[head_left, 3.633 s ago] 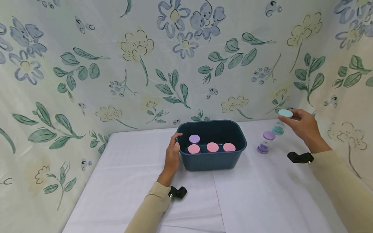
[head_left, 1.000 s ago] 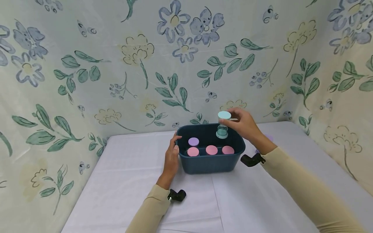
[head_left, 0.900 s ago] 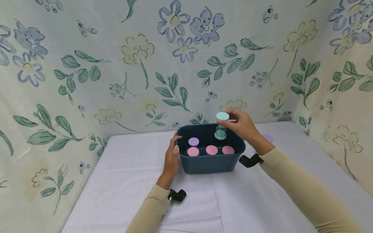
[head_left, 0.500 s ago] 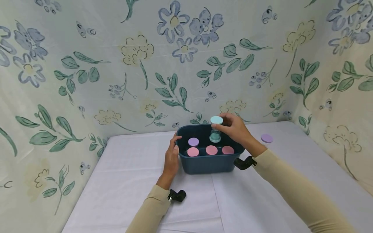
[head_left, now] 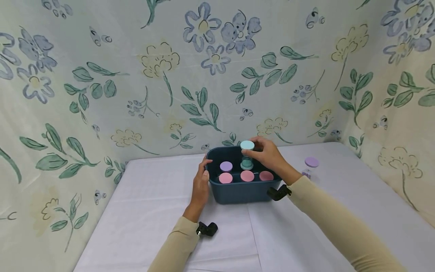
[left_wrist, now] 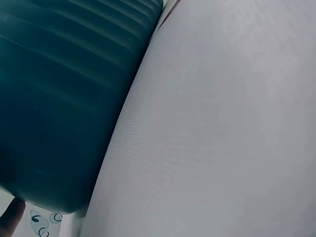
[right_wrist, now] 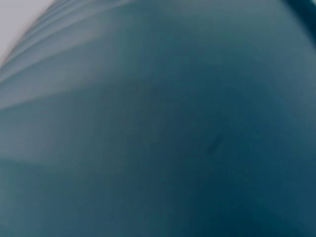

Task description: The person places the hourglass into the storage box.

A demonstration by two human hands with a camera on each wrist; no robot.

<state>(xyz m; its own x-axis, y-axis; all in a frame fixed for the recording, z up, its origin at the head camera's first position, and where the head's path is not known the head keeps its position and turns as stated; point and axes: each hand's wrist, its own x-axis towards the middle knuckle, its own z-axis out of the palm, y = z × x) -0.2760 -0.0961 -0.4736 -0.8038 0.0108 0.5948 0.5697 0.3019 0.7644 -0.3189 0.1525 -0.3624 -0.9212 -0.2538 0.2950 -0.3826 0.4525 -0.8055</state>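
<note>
A teal sand timer (head_left: 247, 162) with a pale cap hangs upright inside the dark blue plastic bin (head_left: 242, 192). My right hand (head_left: 268, 153) pinches it near its top, reaching over the bin's right part. At the bin's left end, my left hand (head_left: 199, 185) holds the wall and rim; one fingertip (left_wrist: 12, 215) shows against the bin in the left wrist view. Inside the bin stand a purple-capped timer (head_left: 225, 166) and three pink-capped ones, such as the middle pink timer (head_left: 247, 175). Only bin wall fills the right wrist view.
Another purple sand timer (head_left: 311, 162) stands on the white-covered table (head_left: 153, 196), right of the bin and partly behind my right forearm. A flowered cloth (head_left: 136, 94) hangs behind the table and along the sides.
My right hand has carried the teal timer from the table's right side over the bin, then left and lower into it. The left hand stays on the bin; the purple timer outside shows again.
</note>
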